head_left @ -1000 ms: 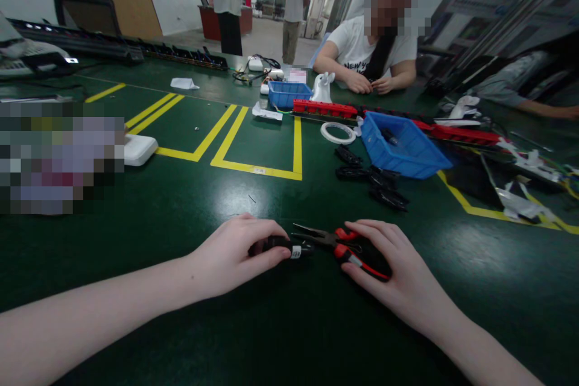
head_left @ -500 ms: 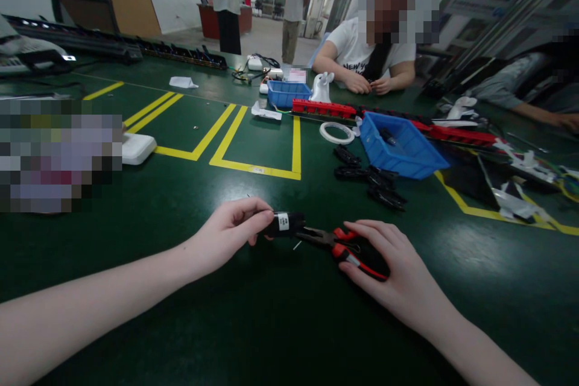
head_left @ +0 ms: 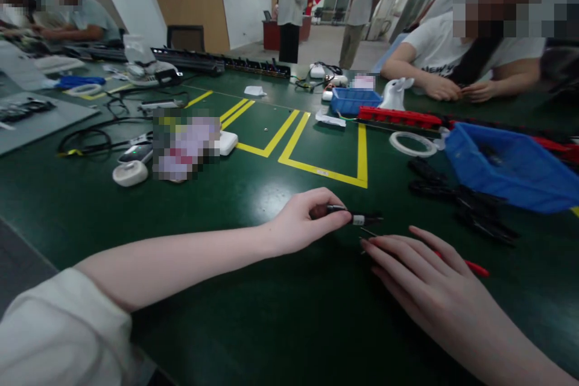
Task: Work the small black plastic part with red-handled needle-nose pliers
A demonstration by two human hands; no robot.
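In the head view my left hand is closed around a small black cylindrical part with a white label, its right end sticking out past the thumb. My right hand lies palm down just to the right, fingers stretched out and somewhat apart. Beneath it are pliers, mostly hidden; a red handle shows beyond the knuckles. A thin dark tip shows near the right fingertips. By those fingertips is a small pale sliver, too small to make out.
Several black parts lie beside a blue bin at right. A tape roll, red strip and smaller blue bin stand farther back. A white case, cables and a blurred-out item lie left. A person sits across the table.
The view has swung left, so the table's left side now shows. My right hand's fingers have straightened over the pliers, moving close to the left hand. The left hand still holds the black part.
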